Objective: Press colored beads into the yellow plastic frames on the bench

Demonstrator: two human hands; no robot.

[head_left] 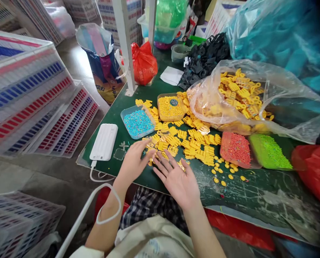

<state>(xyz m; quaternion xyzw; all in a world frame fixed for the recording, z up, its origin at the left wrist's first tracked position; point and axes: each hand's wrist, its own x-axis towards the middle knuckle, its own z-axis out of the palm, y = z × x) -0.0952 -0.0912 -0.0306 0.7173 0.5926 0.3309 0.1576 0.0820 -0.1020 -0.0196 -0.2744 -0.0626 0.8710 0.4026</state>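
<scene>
My left hand point(134, 161) lies palm down at the near edge of the green table point(257, 193), fingers stretched toward a heap of small yellow plastic parts point(187, 139). My right hand point(177, 179) is palm up beside it, fingers spread, tips among the nearest yellow parts; nothing is gripped. Loose yellow round pieces point(224, 172) lie to the right of my right hand. Trays of beads surround the heap: blue point(138, 123), yellow point(170, 106), red point(235, 148) and green point(270, 152).
A clear bag of yellow parts point(257, 96) lies behind the heap, with black parts point(203, 59) further back. A white power bank point(104, 141) with a cable sits left of my left hand. Stacked crates point(28, 100) stand to the left; a red bag point(314, 168) at right.
</scene>
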